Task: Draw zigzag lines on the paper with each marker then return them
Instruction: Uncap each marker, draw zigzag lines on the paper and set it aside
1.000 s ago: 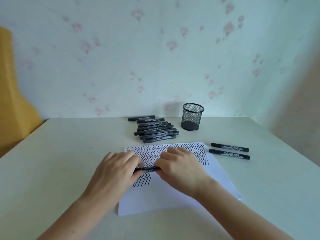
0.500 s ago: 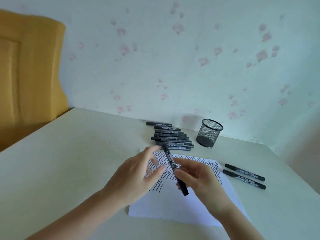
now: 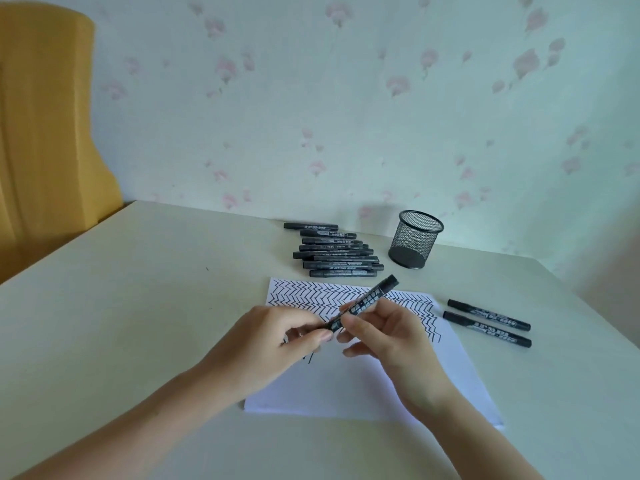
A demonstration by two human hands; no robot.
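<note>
Since half a second ago the marker (image 3: 363, 304) has been swung round: its far end, which was tilted away to the left of the paper (image 3: 367, 382), is now pointed up and to the right, toward the mesh cup (image 3: 415, 239), and its near end has been raised. The marker is held above the paper, over the zigzag lines (image 3: 322, 295) already drawn across the far part of the sheet. Its near end is pinched between the thumb and fingers of the left hand (image 3: 266, 344), while the barrel is gripped by the curled fingers of the right hand (image 3: 391, 337); so both hands are closed on the one marker. A two-handed hold like this is probably used so that the cap can be pressed on or pulled off, though which of the two cannot be told. A row of markers (image 3: 334, 252) is laid just beyond the paper's far edge, left of the mesh cup, and is likely the used lot. Two more markers (image 3: 488, 323) are laid beside the paper's right edge, apparently waiting their turn. The near half of the paper is left blank for further lines.
</note>
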